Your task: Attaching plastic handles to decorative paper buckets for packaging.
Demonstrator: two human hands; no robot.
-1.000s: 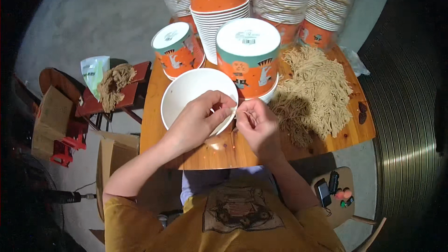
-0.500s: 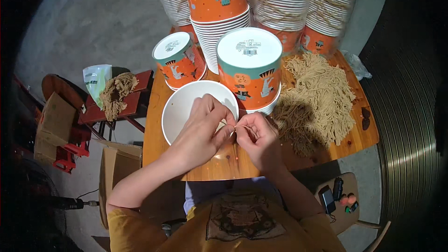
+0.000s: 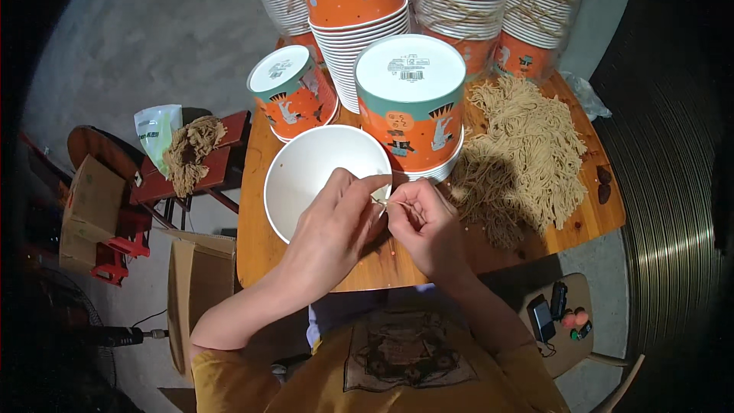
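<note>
Left grip (image 3: 325, 218): forefinger stretched out over the bowl's right rim; the thumb side is hidden, so I cannot tell whether it has hold of anything.
Right grip (image 3: 423, 222): thumb and fingertips pinched together on the strand.
Strand (image 3: 380, 201): thin and pale, in the narrow gap between the two grips.
Change: the left forefinger has straightened out from its bend, while the right stays pinched; probably the left is resetting its hold and the right anchors the strand.
Bowl (image 3: 294, 176): beneath and left of the left grip, mouth up.
Tub (image 3: 409, 134): upside down, just beyond the right grip, limiting room forward.
Pile (image 3: 547, 153): right of the right grip, limiting room sideways.
Surface (image 3: 371, 271): bare wood on the body side of both grips, up to its near edge.
</note>
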